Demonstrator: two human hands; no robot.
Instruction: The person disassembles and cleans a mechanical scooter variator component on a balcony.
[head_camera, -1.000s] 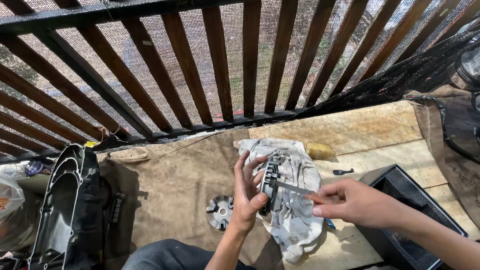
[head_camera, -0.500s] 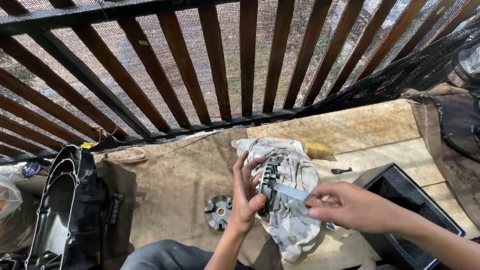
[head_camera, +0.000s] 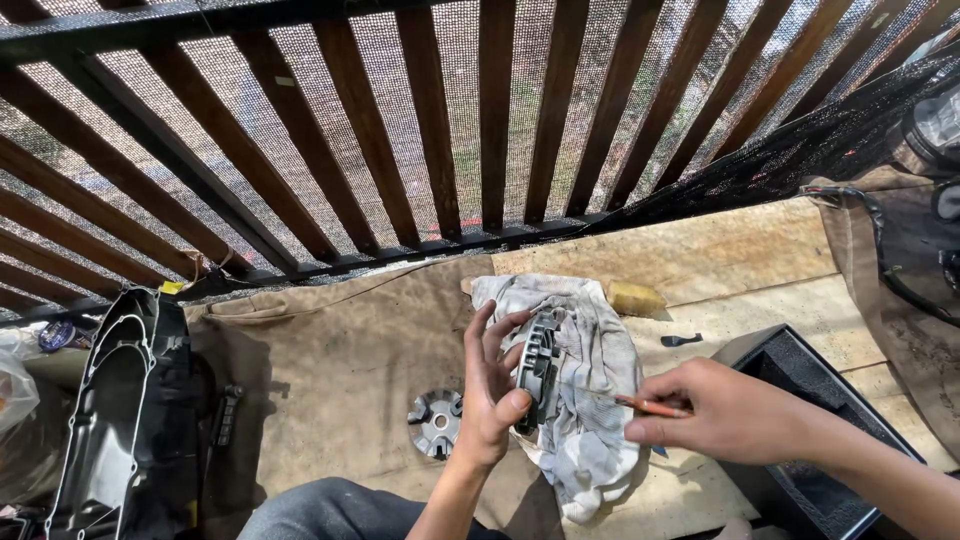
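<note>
My left hand (head_camera: 492, 390) grips a dark round metal part (head_camera: 538, 368), held on edge over a dirty white rag (head_camera: 595, 400) spread on the floor. My right hand (head_camera: 720, 410) pinches a thin tool with an orange handle (head_camera: 652, 406), its tip pointing left at the metal part. A small star-shaped metal piece (head_camera: 436, 421) lies on the brown cloth (head_camera: 330, 370) just left of my left wrist.
A wooden slat railing (head_camera: 480, 130) with mesh runs along the back. A black engine cover (head_camera: 115, 410) stands at the left. An open black case (head_camera: 800, 400) sits at the right, a yellow block (head_camera: 635, 298) behind the rag, a small dark piece (head_camera: 680, 340) on the wooden boards (head_camera: 720, 250).
The tool in my right hand has drawn back slightly to the right from the metal part. My left hand keeps its hold in nearly the same place.
</note>
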